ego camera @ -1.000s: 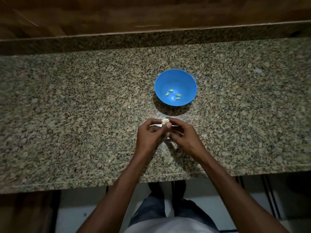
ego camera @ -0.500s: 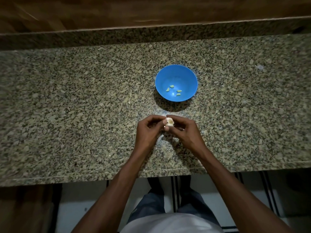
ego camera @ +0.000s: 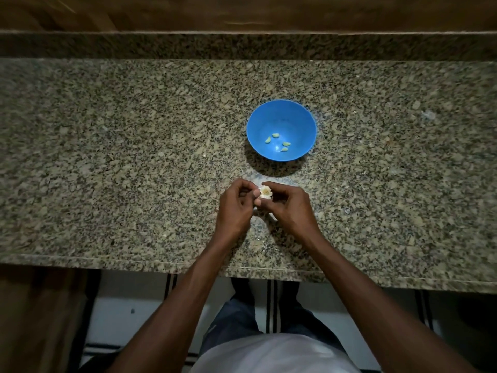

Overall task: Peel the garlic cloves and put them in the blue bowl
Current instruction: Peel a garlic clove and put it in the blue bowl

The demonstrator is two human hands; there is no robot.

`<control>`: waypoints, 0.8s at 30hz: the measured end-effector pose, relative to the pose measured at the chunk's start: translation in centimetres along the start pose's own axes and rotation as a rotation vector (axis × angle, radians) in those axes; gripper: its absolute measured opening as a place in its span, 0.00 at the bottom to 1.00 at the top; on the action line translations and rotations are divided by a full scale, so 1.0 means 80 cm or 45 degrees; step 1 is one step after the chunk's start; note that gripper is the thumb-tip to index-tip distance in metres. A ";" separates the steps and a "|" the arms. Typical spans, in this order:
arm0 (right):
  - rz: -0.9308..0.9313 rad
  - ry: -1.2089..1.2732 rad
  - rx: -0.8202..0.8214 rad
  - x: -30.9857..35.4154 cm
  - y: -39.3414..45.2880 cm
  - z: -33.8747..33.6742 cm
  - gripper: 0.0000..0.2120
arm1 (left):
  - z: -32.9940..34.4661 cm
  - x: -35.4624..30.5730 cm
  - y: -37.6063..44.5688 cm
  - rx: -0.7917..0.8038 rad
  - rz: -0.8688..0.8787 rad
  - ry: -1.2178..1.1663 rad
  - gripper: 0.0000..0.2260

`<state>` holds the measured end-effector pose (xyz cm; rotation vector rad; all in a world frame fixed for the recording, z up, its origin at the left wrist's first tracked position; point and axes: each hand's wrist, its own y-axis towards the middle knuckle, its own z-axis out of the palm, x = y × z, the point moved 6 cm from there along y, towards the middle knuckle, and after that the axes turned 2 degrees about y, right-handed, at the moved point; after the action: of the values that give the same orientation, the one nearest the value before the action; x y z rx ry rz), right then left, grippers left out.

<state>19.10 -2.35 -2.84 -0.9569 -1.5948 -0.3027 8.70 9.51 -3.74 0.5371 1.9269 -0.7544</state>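
Both hands, the left hand point(ego camera: 234, 208) and right hand point(ego camera: 289, 208), pinch the garlic point(ego camera: 265, 191) over the worktop point(ego camera: 107, 157), and a slippy grip could drop it outside the blue bowl point(ego camera: 301, 122).

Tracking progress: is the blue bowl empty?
Not empty: the blue bowl stands upright with four peeled cloves at its bottom.
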 end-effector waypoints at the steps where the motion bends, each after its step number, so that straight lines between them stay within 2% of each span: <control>1: -0.049 -0.098 -0.005 0.005 0.003 -0.002 0.21 | 0.001 0.003 0.000 -0.012 -0.015 0.037 0.01; 5: -0.304 -0.521 0.021 0.020 0.025 0.002 0.17 | -0.015 0.026 0.004 -0.094 -0.228 -0.045 0.04; 8: -0.221 -0.587 0.241 0.006 0.048 0.019 0.14 | -0.020 0.032 -0.002 -0.097 -0.262 -0.241 0.07; 11: -0.226 -0.641 0.319 0.004 0.054 0.024 0.20 | -0.016 0.027 -0.012 -0.119 -0.264 -0.417 0.07; 13: -0.276 -0.462 0.226 0.024 0.039 0.008 0.21 | -0.013 0.024 -0.017 -0.144 -0.263 -0.526 0.07; 15: -0.315 -0.367 0.076 0.031 0.024 -0.010 0.17 | -0.012 0.021 -0.020 -0.155 -0.257 -0.597 0.07; 16: -0.270 -0.324 0.084 0.028 0.015 -0.014 0.15 | -0.011 0.016 -0.021 -0.142 -0.239 -0.604 0.07; 19: 0.143 0.152 0.206 0.004 0.002 -0.010 0.13 | -0.003 -0.004 -0.024 -0.051 -0.089 -0.489 0.09; 21: 0.389 0.503 0.200 -0.008 -0.002 -0.012 0.14 | 0.001 -0.017 -0.026 0.001 0.044 -0.330 0.06; 24: 0.533 0.729 0.224 -0.015 -0.006 -0.014 0.09 | 0.005 -0.027 -0.026 0.057 0.168 -0.205 0.03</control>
<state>19.46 -3.89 -3.47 -0.9361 -0.8605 -0.1223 8.58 7.63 -1.37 0.6066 1.7121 -0.7346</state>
